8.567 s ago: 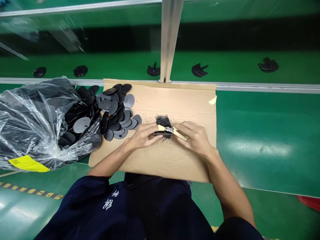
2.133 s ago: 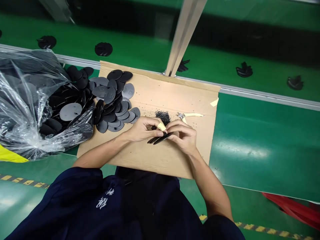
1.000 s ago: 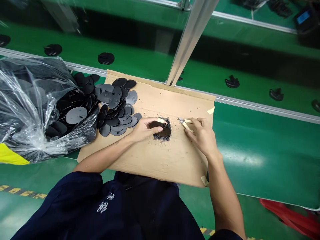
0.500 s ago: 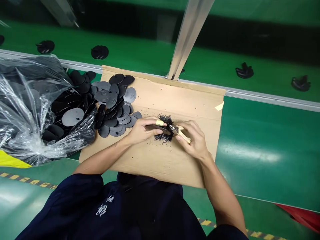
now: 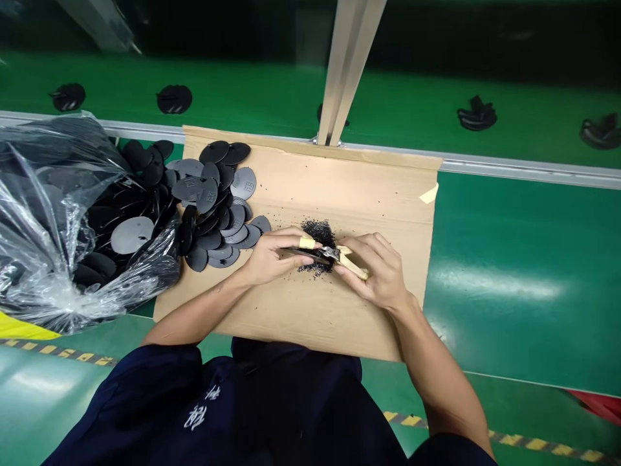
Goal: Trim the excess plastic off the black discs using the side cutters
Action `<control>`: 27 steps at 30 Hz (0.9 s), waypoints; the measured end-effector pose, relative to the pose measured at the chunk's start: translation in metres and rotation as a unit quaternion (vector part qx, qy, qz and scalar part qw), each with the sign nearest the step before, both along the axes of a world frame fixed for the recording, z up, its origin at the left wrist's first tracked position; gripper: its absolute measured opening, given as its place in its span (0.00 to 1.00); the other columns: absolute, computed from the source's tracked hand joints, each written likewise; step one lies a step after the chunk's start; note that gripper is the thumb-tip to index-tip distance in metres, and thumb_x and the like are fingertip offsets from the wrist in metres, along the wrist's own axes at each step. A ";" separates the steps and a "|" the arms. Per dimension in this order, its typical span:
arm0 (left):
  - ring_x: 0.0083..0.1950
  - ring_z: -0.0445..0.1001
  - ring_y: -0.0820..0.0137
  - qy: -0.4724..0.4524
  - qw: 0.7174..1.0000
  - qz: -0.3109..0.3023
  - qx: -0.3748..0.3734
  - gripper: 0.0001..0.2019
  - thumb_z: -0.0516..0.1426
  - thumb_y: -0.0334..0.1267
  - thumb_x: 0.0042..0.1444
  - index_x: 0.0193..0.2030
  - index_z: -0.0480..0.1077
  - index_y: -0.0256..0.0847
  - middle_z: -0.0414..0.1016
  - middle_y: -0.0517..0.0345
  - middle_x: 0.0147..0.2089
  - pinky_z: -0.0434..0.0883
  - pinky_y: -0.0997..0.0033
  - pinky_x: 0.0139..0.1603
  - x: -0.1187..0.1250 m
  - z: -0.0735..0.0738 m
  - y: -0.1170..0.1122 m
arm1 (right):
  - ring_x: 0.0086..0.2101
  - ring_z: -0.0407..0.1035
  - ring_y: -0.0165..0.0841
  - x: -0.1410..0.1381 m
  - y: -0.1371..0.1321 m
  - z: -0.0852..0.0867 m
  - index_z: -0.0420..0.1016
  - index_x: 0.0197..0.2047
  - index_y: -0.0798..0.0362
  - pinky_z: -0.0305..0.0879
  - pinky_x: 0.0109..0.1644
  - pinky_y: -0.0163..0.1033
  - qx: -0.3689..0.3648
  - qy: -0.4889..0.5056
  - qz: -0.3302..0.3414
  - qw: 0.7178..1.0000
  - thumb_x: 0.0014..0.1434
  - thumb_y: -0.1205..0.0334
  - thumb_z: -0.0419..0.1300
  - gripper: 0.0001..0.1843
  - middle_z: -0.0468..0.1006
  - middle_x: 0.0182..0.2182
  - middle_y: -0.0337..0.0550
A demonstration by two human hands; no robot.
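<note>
Black plastic discs (image 5: 218,220) lie overlapped in a heap left of centre on a sheet of brown cardboard (image 5: 359,194), and from the head camera we look down at them and at our two hands. Our left hand (image 5: 272,255) grips one dark disc (image 5: 303,254), seen nearly edge-on, between thumb and fingers at the middle of the frame; a strip of cream tape (image 5: 306,243) wraps one finger. Our right hand (image 5: 376,272) is clenched around the cream-wrapped handles of small side cutters (image 5: 347,259), whose metal head meets the rim of that disc. Just below and behind the disc lies a small mound of black plastic trimmings (image 5: 317,233), with crumbs scattered across the cardboard. At far left, a clear plastic bag (image 5: 43,259) bulges with more discs, a yellow label (image 5: 22,329) at its lower edge. A green conveyor belt (image 5: 514,259) spreads right and across the top, carrying dark moulded parts (image 5: 478,113) beyond a metal rail (image 5: 524,169) and an aluminium upright (image 5: 345,65). Our navy work jacket (image 5: 194,408) fills the bottom of the frame.
</note>
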State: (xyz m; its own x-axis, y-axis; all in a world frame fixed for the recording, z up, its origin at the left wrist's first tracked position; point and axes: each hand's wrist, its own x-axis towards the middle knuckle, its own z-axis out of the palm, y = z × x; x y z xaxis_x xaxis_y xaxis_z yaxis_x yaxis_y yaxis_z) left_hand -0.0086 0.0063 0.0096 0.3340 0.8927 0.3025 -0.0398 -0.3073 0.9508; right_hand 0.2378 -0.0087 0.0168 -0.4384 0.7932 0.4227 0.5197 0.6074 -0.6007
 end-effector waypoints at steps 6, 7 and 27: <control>0.41 0.80 0.69 0.008 1.000 0.006 -0.005 0.13 0.70 0.43 0.56 0.47 0.84 0.43 0.83 0.50 0.40 0.78 0.71 0.43 0.000 0.000 -0.001 | 0.37 0.74 0.40 0.002 0.000 -0.001 0.77 0.58 0.49 0.72 0.41 0.47 0.014 -0.012 0.002 1.000 0.65 0.54 0.65 0.20 0.83 0.42 0.49; 0.41 0.80 0.69 0.007 1.000 0.006 -0.005 0.13 0.70 0.43 0.56 0.47 0.84 0.43 0.83 0.50 0.40 0.77 0.71 0.43 0.000 -0.001 -0.001 | 0.36 0.74 0.40 0.003 0.000 0.000 0.77 0.58 0.49 0.72 0.40 0.47 0.018 -0.016 0.002 1.000 0.65 0.54 0.65 0.20 0.83 0.42 0.48; 0.41 0.79 0.71 0.093 0.992 0.001 0.091 0.13 0.65 0.40 0.62 0.51 0.80 0.39 0.82 0.52 0.41 0.76 0.73 0.43 -0.005 0.011 -0.002 | 0.33 0.76 0.36 -0.004 -0.003 0.002 0.80 0.53 0.51 0.73 0.37 0.42 0.024 -0.011 -0.015 1.000 0.67 0.56 0.65 0.14 0.84 0.39 0.47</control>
State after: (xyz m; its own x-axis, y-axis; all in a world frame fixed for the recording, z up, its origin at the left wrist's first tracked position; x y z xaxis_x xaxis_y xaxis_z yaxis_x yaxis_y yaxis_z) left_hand -0.0131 0.0041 0.0203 0.3974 0.8301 0.3912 0.1323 -0.4737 0.8707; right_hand 0.2342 -0.0115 0.0183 -0.4245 0.7851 0.4511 0.5511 0.6193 -0.5593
